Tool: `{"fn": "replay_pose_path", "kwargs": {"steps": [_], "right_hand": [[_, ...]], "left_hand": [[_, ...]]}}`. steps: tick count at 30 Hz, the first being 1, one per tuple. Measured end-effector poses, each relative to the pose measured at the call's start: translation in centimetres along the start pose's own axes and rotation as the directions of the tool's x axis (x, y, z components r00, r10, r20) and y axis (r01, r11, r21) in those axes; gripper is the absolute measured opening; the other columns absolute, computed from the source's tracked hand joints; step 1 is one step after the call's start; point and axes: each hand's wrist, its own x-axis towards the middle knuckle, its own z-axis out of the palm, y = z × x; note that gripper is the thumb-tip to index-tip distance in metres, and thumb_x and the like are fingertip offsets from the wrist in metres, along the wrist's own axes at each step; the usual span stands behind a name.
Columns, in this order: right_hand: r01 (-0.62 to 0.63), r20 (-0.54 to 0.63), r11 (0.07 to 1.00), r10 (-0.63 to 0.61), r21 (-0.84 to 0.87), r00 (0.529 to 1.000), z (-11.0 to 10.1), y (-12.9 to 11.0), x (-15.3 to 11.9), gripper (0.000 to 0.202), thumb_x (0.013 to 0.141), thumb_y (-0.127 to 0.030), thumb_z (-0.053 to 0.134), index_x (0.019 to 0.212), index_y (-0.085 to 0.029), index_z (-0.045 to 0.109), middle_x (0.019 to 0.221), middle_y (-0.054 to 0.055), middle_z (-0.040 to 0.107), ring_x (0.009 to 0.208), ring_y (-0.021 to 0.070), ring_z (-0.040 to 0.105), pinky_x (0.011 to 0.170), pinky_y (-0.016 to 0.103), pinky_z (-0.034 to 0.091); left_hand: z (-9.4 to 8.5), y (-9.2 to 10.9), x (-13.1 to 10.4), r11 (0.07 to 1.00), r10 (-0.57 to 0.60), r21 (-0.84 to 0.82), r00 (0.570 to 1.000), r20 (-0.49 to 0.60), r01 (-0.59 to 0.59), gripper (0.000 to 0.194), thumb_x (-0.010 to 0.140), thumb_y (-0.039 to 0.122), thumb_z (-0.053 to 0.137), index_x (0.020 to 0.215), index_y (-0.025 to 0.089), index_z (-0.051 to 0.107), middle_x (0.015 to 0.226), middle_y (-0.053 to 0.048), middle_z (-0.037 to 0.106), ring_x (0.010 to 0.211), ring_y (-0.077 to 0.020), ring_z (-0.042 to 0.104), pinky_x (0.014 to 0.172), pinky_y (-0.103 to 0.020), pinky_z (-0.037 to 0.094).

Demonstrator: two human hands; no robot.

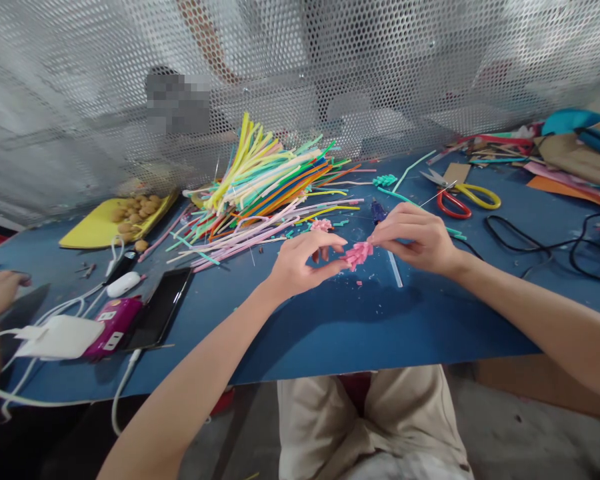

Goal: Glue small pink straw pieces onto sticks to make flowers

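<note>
A small pink cluster of short fuzzy pipe-cleaner pieces [359, 255] is held above the blue table between my two hands. My left hand [305, 259] has its thumb and fingertips at the cluster's left end. At its right end, my right hand [417, 237] pinches with thumb and fingers. A thin straight wire [437, 195] sticks out behind the right hand; where it ends is hidden. Beneath the right hand lie a dark blue glue gun [378, 211], partly covered, and a clear stick [395, 269]. Another pink cluster [321, 225] rests just behind my left hand.
A pile of coloured pipe cleaners [275, 180] lies at the back. Scissors [460, 193], a teal cluster [384, 181] and a black cable [525, 240] are to the right. Leftward are a phone [163, 307], a charger [60, 337], a yellow tray [87, 227] and another person's hand [0, 293].
</note>
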Motion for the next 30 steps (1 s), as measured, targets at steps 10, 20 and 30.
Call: {"fn": "replay_pose_path", "kwargs": {"steps": [10,20,30], "right_hand": [[-0.154,0.085,0.979,0.167,-0.136,0.982,-2.2,2.0,-0.1,0.012,0.097,-0.031,0.068,0.1,-0.027,0.079,0.091,0.0,0.081,0.072,0.0146,0.071,0.069,0.031,0.056],[-0.401,0.02,0.862,0.427,-0.309,0.904,-7.0,7.8,-1.3,0.02,0.096,-0.04,0.067,0.103,-0.029,0.083,0.089,0.002,0.08,0.074,0.0184,0.07,0.065,0.032,0.052],[-0.65,-0.189,0.613,0.646,-0.448,0.74,-9.5,12.1,-3.9,0.029,0.091,-0.016,0.066,0.116,-0.009,0.077,0.105,0.021,0.079,0.091,0.0201,0.07,0.083,0.034,0.046]], "left_hand": [[-0.6,-0.6,0.0,0.993,-0.105,-0.071,0.976,-0.189,0.094,0.024,0.094,0.039,0.07,0.104,0.018,0.07,0.076,-0.001,0.075,0.059,-0.0092,0.066,0.057,-0.021,0.053],[-0.7,-4.1,-0.2,0.843,-0.504,-0.366,0.815,-0.286,0.393,0.033,0.097,0.052,0.064,0.1,0.019,0.065,0.077,0.002,0.067,0.048,-0.004,0.052,0.045,-0.017,0.043],[-0.6,-4.2,-0.6,0.896,-0.441,-0.1,0.893,-0.091,0.433,0.039,0.099,0.055,0.057,0.095,0.017,0.066,0.083,-0.002,0.07,0.059,-0.0083,0.06,0.053,-0.02,0.045]]}}
